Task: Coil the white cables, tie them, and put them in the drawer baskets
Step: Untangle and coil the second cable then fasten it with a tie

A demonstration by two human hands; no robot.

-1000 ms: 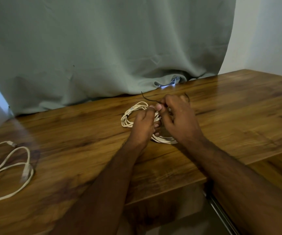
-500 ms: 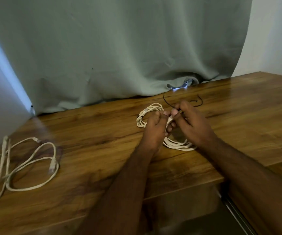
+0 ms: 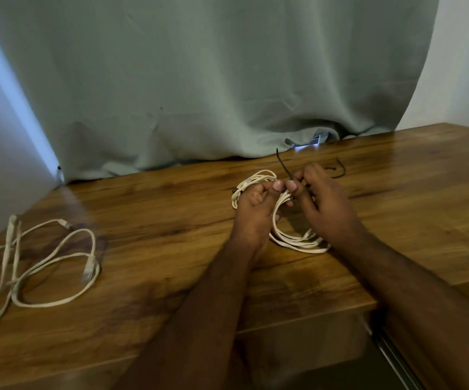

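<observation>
A coiled white cable lies on the wooden table in front of me. My left hand grips the coil's far side, fingers curled round the strands. My right hand pinches a thin dark tie at the same spot, one end of the tie sticking up above my thumbs. A second white cable lies loose and uncoiled at the table's left, its plugs showing.
Another dark tie lies on the table just beyond my right hand. A grey-green curtain hangs along the table's back edge. Below the table's front edge at the right, a metal rail shows.
My hands have stayed on the coil and tie. The tie's free end now stands more upright. The camera has turned left, bringing the loose cable further into view.
</observation>
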